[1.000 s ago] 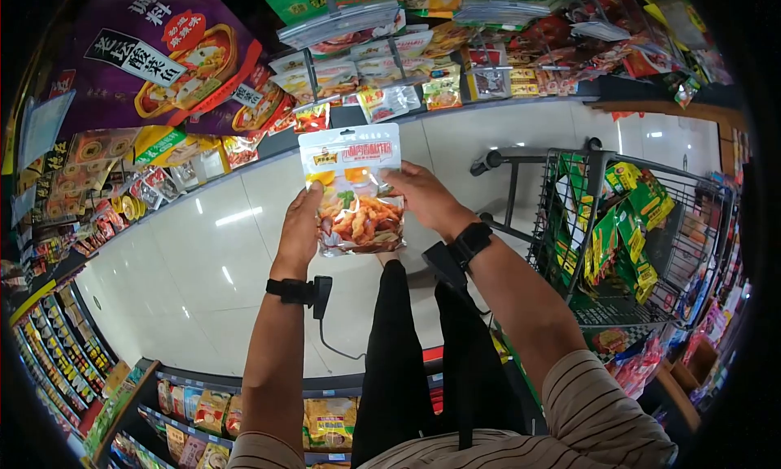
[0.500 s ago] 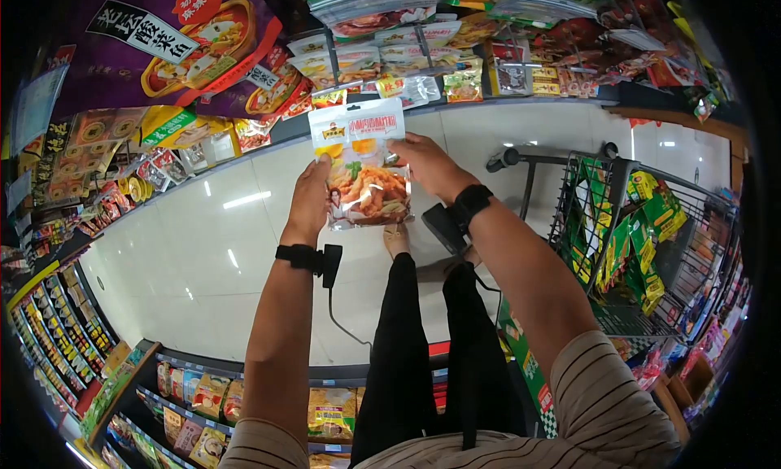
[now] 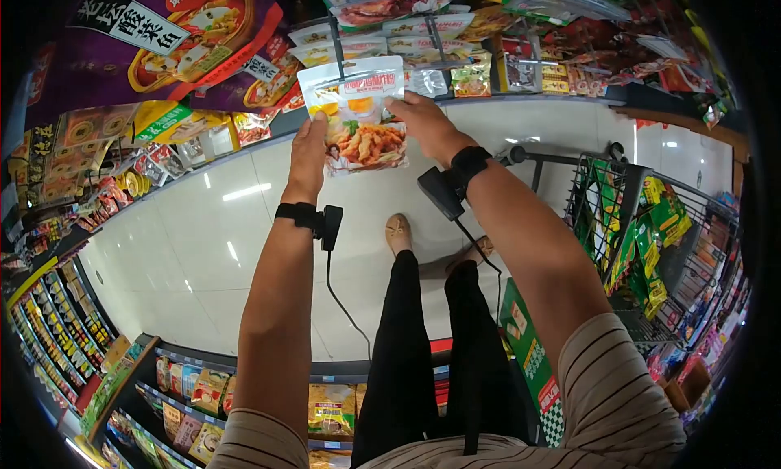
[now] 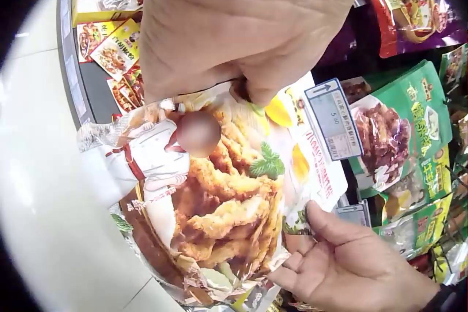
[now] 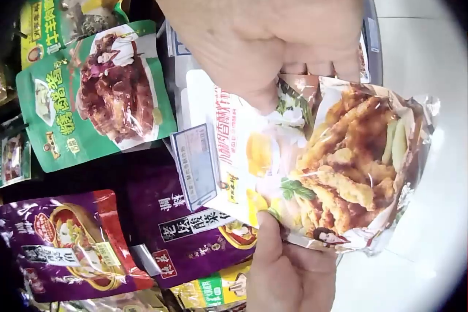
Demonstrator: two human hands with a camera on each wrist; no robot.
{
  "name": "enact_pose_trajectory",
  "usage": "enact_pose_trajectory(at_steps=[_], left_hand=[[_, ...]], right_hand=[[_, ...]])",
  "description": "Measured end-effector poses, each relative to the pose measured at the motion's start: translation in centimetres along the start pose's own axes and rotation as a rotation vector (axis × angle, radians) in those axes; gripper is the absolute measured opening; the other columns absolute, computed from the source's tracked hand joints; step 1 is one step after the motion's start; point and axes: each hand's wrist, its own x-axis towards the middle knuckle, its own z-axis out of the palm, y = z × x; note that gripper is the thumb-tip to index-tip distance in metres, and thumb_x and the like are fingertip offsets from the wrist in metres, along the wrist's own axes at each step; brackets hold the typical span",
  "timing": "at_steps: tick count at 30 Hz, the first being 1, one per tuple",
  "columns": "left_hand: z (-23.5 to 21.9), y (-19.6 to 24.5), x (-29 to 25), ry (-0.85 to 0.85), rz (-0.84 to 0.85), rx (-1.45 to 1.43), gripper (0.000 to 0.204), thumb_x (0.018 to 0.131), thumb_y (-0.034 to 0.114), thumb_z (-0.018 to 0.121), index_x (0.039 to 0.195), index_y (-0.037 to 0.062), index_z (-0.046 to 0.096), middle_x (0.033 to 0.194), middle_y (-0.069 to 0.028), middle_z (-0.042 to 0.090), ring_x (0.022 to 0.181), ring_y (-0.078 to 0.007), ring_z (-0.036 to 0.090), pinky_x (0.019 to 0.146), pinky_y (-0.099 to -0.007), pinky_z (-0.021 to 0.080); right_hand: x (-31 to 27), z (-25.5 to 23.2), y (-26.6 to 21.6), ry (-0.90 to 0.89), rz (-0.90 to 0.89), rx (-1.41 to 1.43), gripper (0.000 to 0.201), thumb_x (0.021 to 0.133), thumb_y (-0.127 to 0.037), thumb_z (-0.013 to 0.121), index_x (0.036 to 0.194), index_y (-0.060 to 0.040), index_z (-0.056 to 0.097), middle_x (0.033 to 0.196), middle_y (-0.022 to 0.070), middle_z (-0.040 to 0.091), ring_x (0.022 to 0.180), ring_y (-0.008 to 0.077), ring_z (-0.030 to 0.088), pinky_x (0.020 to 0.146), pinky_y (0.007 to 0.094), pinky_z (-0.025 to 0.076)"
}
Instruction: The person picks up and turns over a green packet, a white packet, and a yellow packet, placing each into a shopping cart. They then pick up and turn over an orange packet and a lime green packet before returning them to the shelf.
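L hand (image 3: 307, 156) & R hand (image 3: 431, 126) grip opp. side edges of food packet (image 3: 366, 143), thumbs on front, prob. for an even, flat hold; packet's top near price tag (image 4: 334, 123) & hanging packets (image 3: 407, 46).

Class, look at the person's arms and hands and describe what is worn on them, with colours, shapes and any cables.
The left hand and right hand are gloveless. Each wrist has a black strap with a small, boxy black device, from which a thin black cable hangs. The short sleeves are pale with thin dark stripes.
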Motion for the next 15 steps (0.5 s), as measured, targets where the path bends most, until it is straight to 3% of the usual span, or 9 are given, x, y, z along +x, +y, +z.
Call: enact_pose_trajectory(at_steps=[2, 11, 14, 15], left_hand=[[0.4, 0.9, -0.2, 0.016, 0.012, 0.022, 0.043, 0.100, 0.037, 0.057, 0.119, -0.0012, 0.060, 0.106, -0.0048, 0.067, 0.090, -0.0094, 0.062, 0.079, -0.0232, 0.049], [0.9, 1.9, 1.1, 0.022, -0.008, 0.035, 0.040, 0.102, 0.037, 0.054, 0.120, 0.0014, 0.061, 0.107, -0.0052, 0.067, 0.093, -0.0113, 0.063, 0.083, -0.0263, 0.049], [0.4, 1.2, 2.7, 0.001, -0.007, 0.058, 0.040, 0.102, 0.037, 0.053, 0.118, 0.0016, 0.061, 0.105, -0.0052, 0.067, 0.091, -0.0114, 0.063, 0.080, -0.0270, 0.049], [0.4, 1.1, 3.1, 0.014, -0.021, 0.075, 0.039, 0.102, 0.036, 0.052, 0.118, 0.0017, 0.062, 0.104, -0.0051, 0.068, 0.090, -0.0112, 0.063, 0.079, -0.0270, 0.049]], right_hand=[[1.1, 0.0, 0.5, -0.003, -0.038, -0.015, 0.090, 0.090, -0.048, 0.067, 0.149, 0.0087, 0.028, 0.139, 0.0171, 0.053, 0.127, 0.0241, 0.050, 0.102, 0.0375, 0.042], [4.8, -0.1, 0.9, 0.018, -0.122, -0.098, 0.061, 0.092, -0.044, 0.065, 0.131, 0.0020, 0.055, 0.121, 0.0106, 0.062, 0.111, 0.0192, 0.054, 0.095, 0.0331, 0.043], [5.1, 0.5, 0.8, 0.141, -0.260, -0.151, 0.048, 0.091, -0.042, 0.056, 0.093, 0.0052, 0.059, 0.090, 0.0176, 0.064, 0.083, 0.0287, 0.058, 0.080, 0.0383, 0.046], [5.3, 0.6, 0.8, 0.172, -0.264, -0.179, 0.048, 0.091, -0.043, 0.056, 0.093, 0.0049, 0.059, 0.090, 0.0178, 0.064, 0.085, 0.0286, 0.059, 0.081, 0.0380, 0.046]])
